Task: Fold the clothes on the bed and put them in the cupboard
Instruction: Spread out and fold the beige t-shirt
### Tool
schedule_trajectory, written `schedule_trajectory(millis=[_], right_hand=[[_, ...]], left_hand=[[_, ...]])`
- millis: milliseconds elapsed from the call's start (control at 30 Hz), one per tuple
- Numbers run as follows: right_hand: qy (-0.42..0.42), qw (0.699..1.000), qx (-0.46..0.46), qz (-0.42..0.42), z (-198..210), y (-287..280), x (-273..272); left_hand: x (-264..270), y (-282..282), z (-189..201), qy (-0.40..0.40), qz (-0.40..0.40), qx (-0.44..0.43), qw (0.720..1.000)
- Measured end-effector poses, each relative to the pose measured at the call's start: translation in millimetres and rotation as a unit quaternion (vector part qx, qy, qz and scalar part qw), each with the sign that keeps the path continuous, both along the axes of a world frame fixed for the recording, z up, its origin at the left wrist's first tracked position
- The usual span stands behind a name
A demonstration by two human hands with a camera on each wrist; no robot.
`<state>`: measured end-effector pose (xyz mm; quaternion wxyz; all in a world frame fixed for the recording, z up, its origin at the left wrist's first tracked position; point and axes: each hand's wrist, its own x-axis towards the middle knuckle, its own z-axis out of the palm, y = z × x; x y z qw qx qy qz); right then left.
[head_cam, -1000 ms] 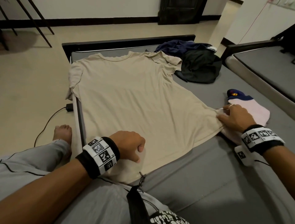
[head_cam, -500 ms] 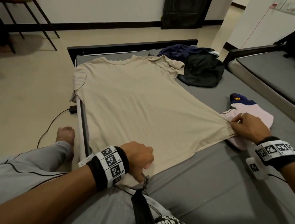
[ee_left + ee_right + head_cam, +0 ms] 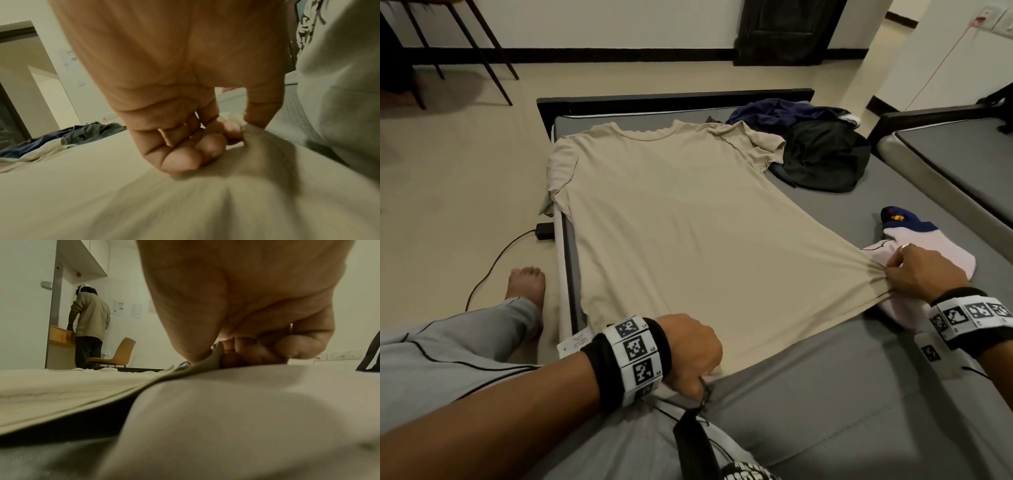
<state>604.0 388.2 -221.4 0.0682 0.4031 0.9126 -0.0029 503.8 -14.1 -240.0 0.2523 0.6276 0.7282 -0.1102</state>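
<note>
Pinching the beige T-shirt (image 3: 688, 240) hem corners, left hand (image 3: 690, 353) and right hand (image 3: 924, 274) grips closed tight

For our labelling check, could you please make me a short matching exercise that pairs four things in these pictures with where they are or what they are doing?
Things:
1. beige T-shirt
2. black garment
3. pink garment
4. left hand

Places or states:
A. crumpled at the bed's far end
B. pinching the shirt's near hem
C. spread flat across the bed
D. partly under the right hand

Pairs: 1-C, 2-A, 3-D, 4-B
</note>
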Motion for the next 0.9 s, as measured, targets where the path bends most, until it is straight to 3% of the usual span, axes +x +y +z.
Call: schedule_trajectory(millis=[100, 167, 300, 400, 467, 633, 767, 900], right_hand=[[-0.015, 0.992, 0.116, 0.039, 6, -13, -9], [0.026, 0.985, 0.138, 0.103, 13, -36, -24], [0.096, 0.947, 0.004, 0.307, 17, -105, -75], [0.055, 0.884, -0.071, 0.459, 3, -168, -114], [0.012, 0.857, -0.09, 0.508, -16, -205, -139], [-0.099, 0.871, -0.073, 0.475, -54, -229, -183], [-0.104, 0.914, -0.066, 0.387, -53, -166, -186], [-0.119, 0.954, -0.071, 0.266, -46, -93, -167]], left_hand=[[-1, -4, -1, -0.093, 0.058, 0.018, 0.994], [-8, -4, 4, -0.123, 0.097, 0.043, 0.987], [-52, -11, 9, -0.082, 0.193, 0.162, 0.964], [-87, -24, -5, -0.018, 0.289, 0.254, 0.923], [-104, -34, -20, 0.017, 0.343, 0.225, 0.912], [-127, -61, -41, 0.042, 0.444, 0.024, 0.895], [-131, -82, -34, 0.027, 0.488, -0.042, 0.871], [-130, -90, -16, 0.068, 0.496, -0.113, 0.858]])
